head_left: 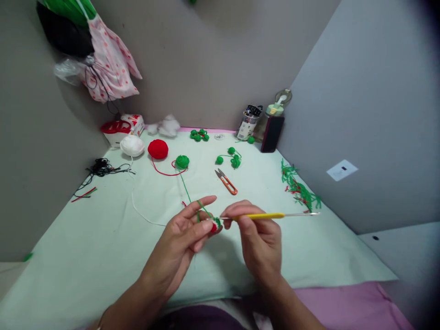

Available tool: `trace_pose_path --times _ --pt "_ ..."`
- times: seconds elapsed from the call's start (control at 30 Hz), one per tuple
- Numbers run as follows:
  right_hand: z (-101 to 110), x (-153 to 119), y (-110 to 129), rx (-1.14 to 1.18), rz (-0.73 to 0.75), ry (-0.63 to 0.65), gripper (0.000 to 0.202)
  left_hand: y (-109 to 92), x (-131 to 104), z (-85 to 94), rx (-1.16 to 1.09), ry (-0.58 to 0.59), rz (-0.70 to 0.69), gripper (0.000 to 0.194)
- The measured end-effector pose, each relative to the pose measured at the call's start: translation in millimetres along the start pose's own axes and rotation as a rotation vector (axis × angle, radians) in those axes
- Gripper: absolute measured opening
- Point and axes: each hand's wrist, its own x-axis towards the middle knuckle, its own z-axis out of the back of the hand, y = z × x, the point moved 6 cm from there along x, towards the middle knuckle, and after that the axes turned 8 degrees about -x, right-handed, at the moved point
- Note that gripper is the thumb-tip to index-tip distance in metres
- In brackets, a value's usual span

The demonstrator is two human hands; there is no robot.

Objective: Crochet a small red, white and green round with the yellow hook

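Between the thumb and fingers of my left hand [187,228] is a small crochet piece [215,224] in red, white and green. Green yarn runs from it over my raised index finger and back to a green yarn ball [182,162]. My right hand [259,233] grips the yellow handle of a double-ended crochet hook [264,216]. The hook's left tip meets the piece, though its exact place in the stitches is too small to tell. The other metal end points right, over the table.
Beyond my hands lie orange thread snips [227,182], a red yarn ball [158,149], a white yarn ball [132,145] and small green crocheted balls [235,161]. Green and red yarn scraps [300,190] line the right edge. A phone [272,134] leans near the back right wall.
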Motion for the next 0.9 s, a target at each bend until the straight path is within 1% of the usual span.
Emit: trace_pose_path --times 0.07,0.17,0.23,0.27,0.3,0.37,0.43,0.5,0.57,0.63,0.7,0.77,0.83,0.9 --pt "-4.8 0.1 2.6 -0.051 0.035 0.040 0.019 0.2 -0.5 -0.2 0.079 -0.019 -0.061 0.041" --pt "-7.4 -5.5 12.4 -0.276 0.186 0.067 0.028 0.2 0.5 1.4 0.117 -0.064 -0.130 0.044" --pt "-9.2 -10.4 18.5 -0.443 0.300 0.104 0.035 3.3 2.6 2.1 0.060 -0.052 -0.081 0.045" --pt "-8.9 -11.8 20.5 -0.477 0.338 0.110 0.037 5.7 3.6 2.3 0.015 -0.037 -0.028 0.044" --pt "-6.8 -11.8 21.1 -0.467 0.343 0.095 0.037 7.7 4.4 2.8 -0.031 -0.026 0.025 0.041" --pt "1.2 -8.0 16.8 -0.328 0.247 0.018 0.033 8.4 5.2 4.8 -0.093 -0.024 0.077 0.035" --pt "6.2 -3.1 7.5 -0.124 0.093 -0.040 0.025 4.6 5.3 7.3 -0.080 -0.047 0.034 0.033" --pt "3.3 0.3 0.2 0.015 -0.016 -0.018 0.020 0.6 4.5 7.2 -0.003 -0.058 -0.041 0.035" --pt "-2.3 1.8 -2.3 0.043 -0.046 0.039 0.017 -0.4 3.0 4.0 0.068 -0.045 -0.087 0.037" --pt "-5.3 1.6 -3.7 0.022 -0.055 0.065 0.016 1.2 1.7 1.1 0.101 -0.032 -0.086 0.041" --pt "-5.3 0.1 -6.2 0.035 -0.071 0.060 0.016 3.4 1.0 0.8 0.105 -0.035 -0.054 0.049" --pt "-3.7 -1.3 -10.3 0.096 -0.106 0.043 0.017 4.5 1.1 2.0 0.075 -0.036 -0.011 0.055" --pt "-0.7 -1.4 -15.5 0.183 -0.163 0.005 0.017 5.0 1.7 2.2 0.006 -0.010 0.039 0.055" --pt "2.0 0.1 -21.2 0.289 -0.241 -0.040 0.017 5.9 2.2 1.1 -0.069 0.028 0.097 0.050"
